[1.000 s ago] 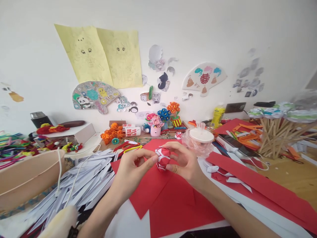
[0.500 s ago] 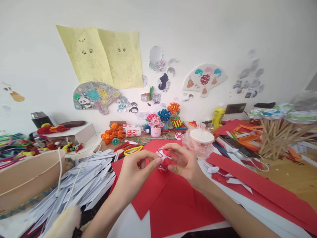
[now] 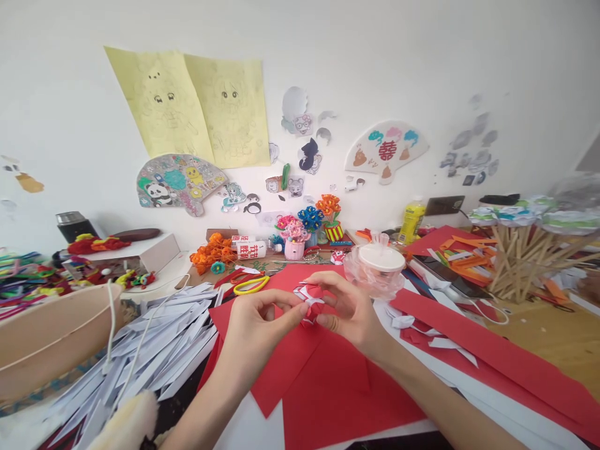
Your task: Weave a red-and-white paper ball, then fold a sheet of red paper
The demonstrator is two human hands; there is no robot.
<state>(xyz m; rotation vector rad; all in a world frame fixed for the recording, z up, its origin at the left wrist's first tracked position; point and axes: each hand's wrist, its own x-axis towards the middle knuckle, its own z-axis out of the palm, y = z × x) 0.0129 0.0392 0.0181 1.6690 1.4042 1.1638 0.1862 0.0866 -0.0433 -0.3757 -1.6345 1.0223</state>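
Between my two hands is a small red-and-white folded paper ball (image 3: 310, 296), held above the red paper sheets. My left hand (image 3: 260, 322) pinches its left side between thumb and forefinger. On the other side, my right hand (image 3: 349, 312) grips it with thumb below and fingers over the top; part of the ball is hidden behind them. Red paper sheets (image 3: 337, 400) lie spread under both hands. To the right, folded white and red paper pieces (image 3: 407, 322) rest near a long red strip (image 3: 492, 356).
White paper strips (image 3: 159, 337) are heaped at left beside a beige basin (image 3: 51, 337). Yellow-handled scissors (image 3: 252, 285) lie just beyond my left hand. A lidded plastic cup (image 3: 377, 265) stands close behind my right hand. Wooden sticks (image 3: 525, 262) fan out at far right.
The paper ball has turned slightly in my fingers, showing more white on its front. Both hands stay nearly in place, and the view has shifted very slightly.
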